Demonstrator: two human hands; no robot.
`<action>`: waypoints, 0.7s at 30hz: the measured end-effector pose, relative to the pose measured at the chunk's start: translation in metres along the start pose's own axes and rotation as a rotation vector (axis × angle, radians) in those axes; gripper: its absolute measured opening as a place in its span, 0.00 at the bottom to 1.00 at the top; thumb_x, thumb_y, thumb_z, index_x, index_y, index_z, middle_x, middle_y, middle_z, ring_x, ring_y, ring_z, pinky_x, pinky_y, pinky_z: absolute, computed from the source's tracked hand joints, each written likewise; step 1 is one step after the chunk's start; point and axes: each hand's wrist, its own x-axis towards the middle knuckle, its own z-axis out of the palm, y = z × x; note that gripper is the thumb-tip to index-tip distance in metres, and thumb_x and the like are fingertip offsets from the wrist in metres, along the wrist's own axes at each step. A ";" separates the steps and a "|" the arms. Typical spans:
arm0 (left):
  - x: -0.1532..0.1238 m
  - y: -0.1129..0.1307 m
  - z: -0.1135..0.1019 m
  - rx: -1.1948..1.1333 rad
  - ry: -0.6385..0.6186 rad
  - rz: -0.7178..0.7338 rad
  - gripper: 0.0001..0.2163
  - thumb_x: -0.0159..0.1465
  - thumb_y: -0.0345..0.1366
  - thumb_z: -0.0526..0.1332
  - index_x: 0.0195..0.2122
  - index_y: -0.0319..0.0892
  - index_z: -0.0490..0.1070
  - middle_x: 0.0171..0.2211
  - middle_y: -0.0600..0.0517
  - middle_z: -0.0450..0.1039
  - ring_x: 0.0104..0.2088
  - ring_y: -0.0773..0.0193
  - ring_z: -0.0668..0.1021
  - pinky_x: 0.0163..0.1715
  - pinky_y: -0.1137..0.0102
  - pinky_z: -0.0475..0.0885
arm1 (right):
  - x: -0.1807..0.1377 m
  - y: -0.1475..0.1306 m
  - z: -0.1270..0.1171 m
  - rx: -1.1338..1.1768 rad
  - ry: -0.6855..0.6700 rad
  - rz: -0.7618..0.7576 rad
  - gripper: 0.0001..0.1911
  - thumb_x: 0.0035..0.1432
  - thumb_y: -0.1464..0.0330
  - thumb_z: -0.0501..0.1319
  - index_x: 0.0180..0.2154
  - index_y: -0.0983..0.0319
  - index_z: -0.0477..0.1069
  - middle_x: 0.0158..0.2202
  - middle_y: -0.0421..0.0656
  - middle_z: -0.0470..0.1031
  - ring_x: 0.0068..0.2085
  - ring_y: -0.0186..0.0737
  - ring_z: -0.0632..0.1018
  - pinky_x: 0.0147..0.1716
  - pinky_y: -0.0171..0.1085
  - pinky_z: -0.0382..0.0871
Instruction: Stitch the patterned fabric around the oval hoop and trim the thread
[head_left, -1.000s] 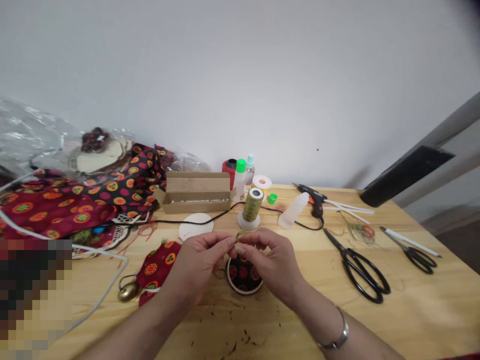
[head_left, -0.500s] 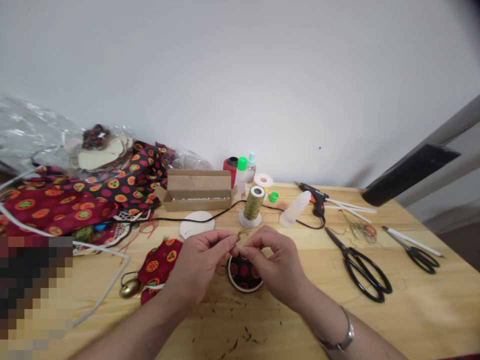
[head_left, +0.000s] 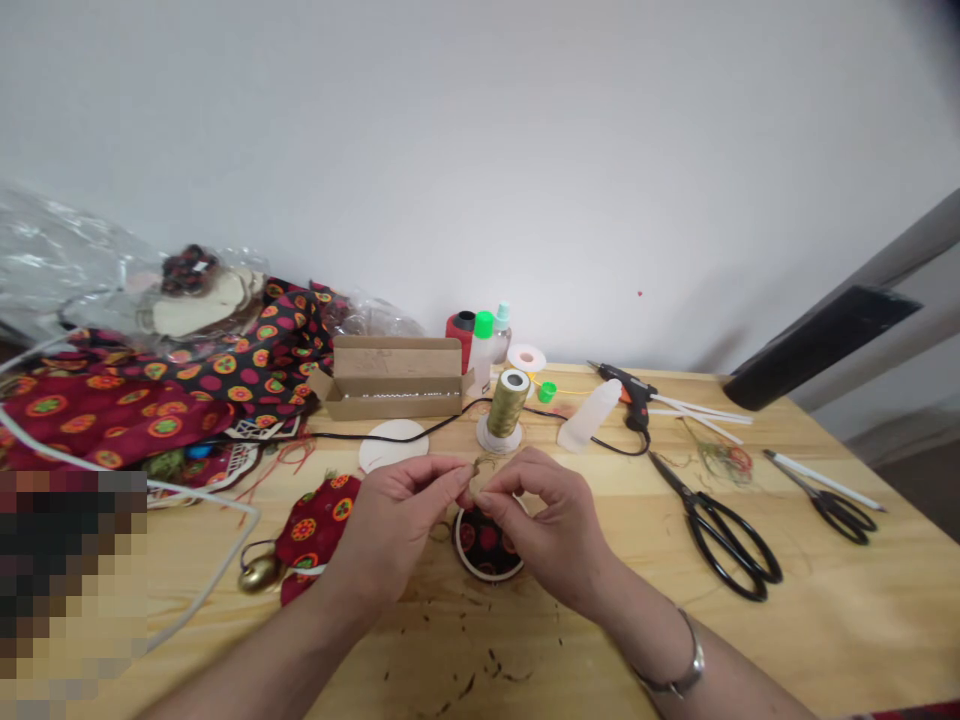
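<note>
My left hand [head_left: 409,515] and my right hand [head_left: 544,520] are pinched close together near the middle of the table. A bit of olive thread [head_left: 486,462] shows at the fingertips of my left hand. My right fingertips press together beside it, seemingly on the same thread, though the grip is mostly covered. Just below them lies a round dark patterned fabric piece [head_left: 487,548] with a pale rim, partly hidden by my right hand. An olive thread cone [head_left: 508,405] stands behind the hands. Left of my left hand is a red patterned fabric piece [head_left: 315,525] with a brass bell [head_left: 259,573].
Black-handled scissors [head_left: 731,545] and smaller scissors [head_left: 836,510] lie at right. Behind are a glue gun [head_left: 630,390], a white bottle [head_left: 589,417] and an open cardboard box [head_left: 397,400]. A black cord [head_left: 345,437] crosses the table. Patterned cloth [head_left: 112,400] is heaped at left.
Both hands stay pinched in nearly the same place, with only slight finger movement. The whole view has shifted very slightly.
</note>
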 end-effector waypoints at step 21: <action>0.004 -0.003 -0.002 -0.123 -0.022 -0.076 0.09 0.53 0.38 0.65 0.23 0.37 0.74 0.17 0.57 0.67 0.15 0.77 0.58 0.14 0.78 0.50 | -0.001 -0.004 -0.014 0.008 -0.015 -0.171 0.11 0.56 0.72 0.56 0.22 0.61 0.69 0.22 0.40 0.69 0.27 0.35 0.69 0.30 0.37 0.65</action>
